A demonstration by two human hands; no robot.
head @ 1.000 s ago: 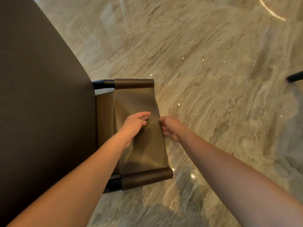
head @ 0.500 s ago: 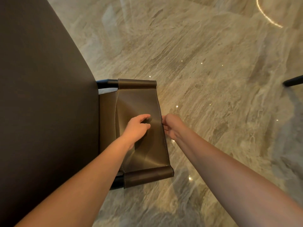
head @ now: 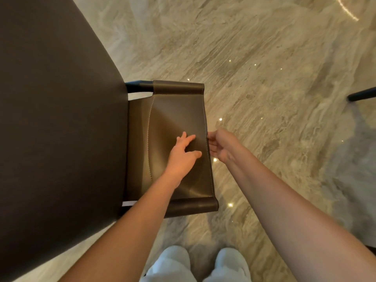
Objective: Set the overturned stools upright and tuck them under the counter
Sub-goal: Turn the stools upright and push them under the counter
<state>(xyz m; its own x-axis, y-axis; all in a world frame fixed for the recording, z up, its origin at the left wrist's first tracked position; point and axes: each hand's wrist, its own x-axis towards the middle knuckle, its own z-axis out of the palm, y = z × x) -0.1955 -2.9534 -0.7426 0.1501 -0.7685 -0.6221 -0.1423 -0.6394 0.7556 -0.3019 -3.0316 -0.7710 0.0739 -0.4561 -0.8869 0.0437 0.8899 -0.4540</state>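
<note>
Head view: stool [head: 179, 115] upright, pushed in against the dark counter [head: 50, 119] on the left; seat hidden beneath the countertop; only the brown leather backrest [head: 195, 180] and a short length of black frame tube [head: 138, 86] show past the counter edge; backrest just beside that edge, its left part overlapped by it.

Left hand [head: 182, 157]: lies on the backrest face, fingers spread and relaxed, tips on the leather, thumb out to the side; holding nothing, just resting.

Right hand [head: 221, 143]: at the backrest's outer stitched edge, fingers curled with tips against the edge; cannot tell whether it actually pinches the leather or only touches it.

Both forearms reach in from the bottom of frame, one either side of the backrest's lower rolled end.

Floor [head: 264, 78]: polished beige veined stone with small light reflections; a dark bar [head: 362, 94] pokes in at the right edge, well apart from the stool; white-clad feet [head: 173, 263] at the bottom, near the stool.
</note>
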